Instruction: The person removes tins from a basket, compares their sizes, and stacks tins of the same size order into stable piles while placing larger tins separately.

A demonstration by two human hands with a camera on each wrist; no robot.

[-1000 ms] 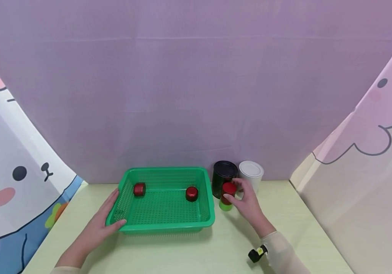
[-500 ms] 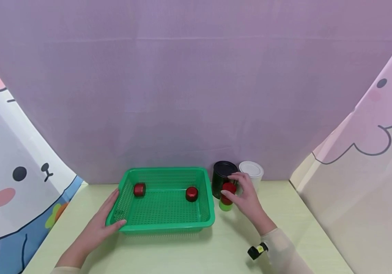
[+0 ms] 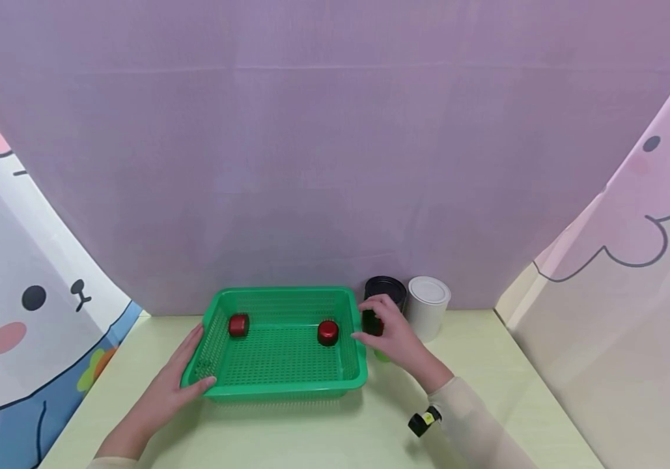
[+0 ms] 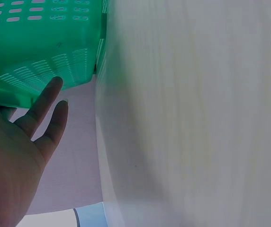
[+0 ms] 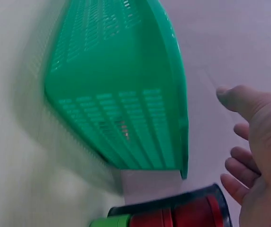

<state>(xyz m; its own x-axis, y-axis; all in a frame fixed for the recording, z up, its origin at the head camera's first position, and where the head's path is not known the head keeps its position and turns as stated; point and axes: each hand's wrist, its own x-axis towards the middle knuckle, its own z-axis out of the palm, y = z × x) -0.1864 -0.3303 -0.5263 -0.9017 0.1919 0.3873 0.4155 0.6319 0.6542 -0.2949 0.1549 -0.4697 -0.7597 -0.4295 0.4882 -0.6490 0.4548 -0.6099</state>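
A green plastic basket (image 3: pixel 284 391) stands on the table with two small shiny red cylinders, one on the left (image 3: pixel 238 325) and one on the right (image 3: pixel 328 333), inside it. My left hand (image 3: pixel 161 394) holds the basket's left front corner, thumb on the rim. In the left wrist view two fingers (image 4: pixel 55 120) of it stretch along the outside wall. My right hand (image 3: pixel 396 335) hovers by the right rim, thumb and fingers apart, holding nothing. Partly behind it stands a stack of red pieces (image 5: pixel 192 215) on a light green one (image 5: pixel 111 221).
A black can (image 3: pixel 385 286) and a white can (image 3: pixel 428 306) stand side by side against the purple cloth backdrop (image 3: pixel 311 163), right of the basket. A black wrist device (image 3: pixel 424 422) sits at the right sleeve. Printed cloths hang along both sides.
My right hand has come off the red stack and moved left to the basket's right rim. The stack stays in place. My left hand and the basket have not moved.
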